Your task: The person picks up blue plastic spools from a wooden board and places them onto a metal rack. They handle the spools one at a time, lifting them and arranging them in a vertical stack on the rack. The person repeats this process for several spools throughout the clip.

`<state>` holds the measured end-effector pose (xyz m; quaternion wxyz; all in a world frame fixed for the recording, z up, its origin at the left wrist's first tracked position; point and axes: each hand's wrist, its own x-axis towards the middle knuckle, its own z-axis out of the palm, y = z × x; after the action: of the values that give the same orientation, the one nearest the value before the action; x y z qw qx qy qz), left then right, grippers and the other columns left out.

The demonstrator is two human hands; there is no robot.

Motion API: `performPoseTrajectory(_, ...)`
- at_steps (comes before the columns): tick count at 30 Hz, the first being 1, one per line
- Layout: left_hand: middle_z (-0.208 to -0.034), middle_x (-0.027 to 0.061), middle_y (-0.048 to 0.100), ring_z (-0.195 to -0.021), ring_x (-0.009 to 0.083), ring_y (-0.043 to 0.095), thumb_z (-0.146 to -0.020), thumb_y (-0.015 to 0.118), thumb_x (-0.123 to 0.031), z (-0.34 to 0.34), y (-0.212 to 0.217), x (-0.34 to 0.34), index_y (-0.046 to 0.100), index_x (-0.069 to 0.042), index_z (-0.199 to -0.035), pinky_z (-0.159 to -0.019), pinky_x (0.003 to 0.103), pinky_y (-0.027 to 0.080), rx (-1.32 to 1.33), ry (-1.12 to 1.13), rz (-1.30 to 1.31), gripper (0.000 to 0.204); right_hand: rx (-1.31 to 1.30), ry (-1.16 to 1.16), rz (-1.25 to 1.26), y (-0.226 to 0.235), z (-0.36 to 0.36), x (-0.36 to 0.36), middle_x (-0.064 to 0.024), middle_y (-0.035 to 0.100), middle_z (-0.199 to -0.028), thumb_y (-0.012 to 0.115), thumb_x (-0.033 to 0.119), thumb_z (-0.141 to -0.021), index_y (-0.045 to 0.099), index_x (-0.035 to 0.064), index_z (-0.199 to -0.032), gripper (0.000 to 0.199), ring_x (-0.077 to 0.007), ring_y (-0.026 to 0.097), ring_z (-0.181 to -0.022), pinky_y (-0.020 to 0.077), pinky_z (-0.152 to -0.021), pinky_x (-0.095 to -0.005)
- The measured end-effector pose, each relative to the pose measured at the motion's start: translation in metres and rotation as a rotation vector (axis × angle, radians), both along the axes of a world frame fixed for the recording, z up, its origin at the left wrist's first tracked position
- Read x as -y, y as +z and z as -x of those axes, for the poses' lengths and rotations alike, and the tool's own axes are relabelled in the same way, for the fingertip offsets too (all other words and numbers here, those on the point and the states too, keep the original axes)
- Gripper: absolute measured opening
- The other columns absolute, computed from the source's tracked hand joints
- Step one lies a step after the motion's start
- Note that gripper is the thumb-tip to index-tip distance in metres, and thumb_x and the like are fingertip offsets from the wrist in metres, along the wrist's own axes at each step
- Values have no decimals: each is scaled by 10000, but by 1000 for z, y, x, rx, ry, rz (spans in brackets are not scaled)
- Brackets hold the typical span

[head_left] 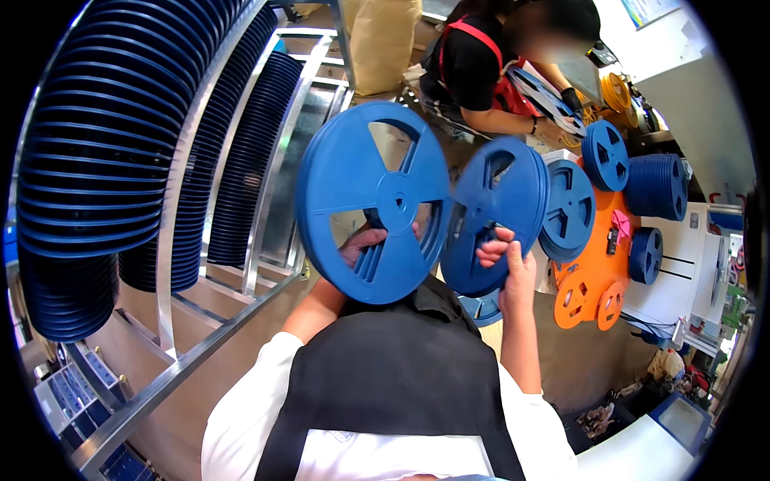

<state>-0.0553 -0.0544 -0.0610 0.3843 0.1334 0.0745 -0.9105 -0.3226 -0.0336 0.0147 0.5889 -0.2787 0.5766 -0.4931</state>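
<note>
A worker in a black apron (393, 377) holds a stack of blue reels (383, 210) raised before the chest, the left hand (365, 243) in a firm grip at its openings, while the curled fingers of the right hand (507, 255) overlap a second blue stack (501, 210) just beside it, though whether that grip is closed cannot be told. To the right, more blue reels (571, 196) line the left edge of an orange desk (597, 248), orange reels (572, 299) lie at its near edge, and a co-worker (469, 72) bends beyond its far end.
</note>
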Motion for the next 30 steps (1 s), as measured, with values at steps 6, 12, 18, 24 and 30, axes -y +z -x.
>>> performPoseTrajectory(6,-1266,171,558,-1227,321,513,-773,747,-388,-6,36,-9,422,22,-1357,-1097,446,377,-129,52,-44,784,-180,-105,-232,-31,31,-2,-68,620,-753,551,373,-977,553,18,-1126,385,-135,611,-599,464,-544,-234)
performPoseTrajectory(12,-1231,179,588,-1230,345,516,-747,753,-533,-2,12,-2,448,22,-1337,-1079,460,398,-193,65,85,866,-221,-205,-210,-49,55,-14,-103,642,-778,463,376,-1011,495,27,-1067,354,-127,605,-570,463,-471,-232)
performPoseTrajectory(18,-1243,167,584,-1220,340,527,-792,694,-550,-6,7,1,446,8,-1344,-1078,457,402,-223,79,184,823,-174,-242,-221,-42,61,-32,-94,661,-838,510,361,-993,574,18,-974,350,-136,639,-651,533,-572,-247)
performPoseTrajectory(24,-1235,163,556,-1147,333,569,-803,692,-517,-16,18,-6,400,0,-1366,-1043,458,445,-126,195,73,818,-134,-309,-53,-42,57,-34,-81,645,-821,486,368,-1004,575,28,-974,352,-141,628,-639,530,-585,-262)
performPoseTrajectory(30,-1193,133,584,-1103,270,569,-796,678,-558,-23,27,-13,461,-25,-1324,-1032,440,442,-107,169,159,781,191,-438,-78,-27,35,-21,-16,530,-758,515,497,-958,548,49,-1040,456,-91,458,-565,370,-516,-219)
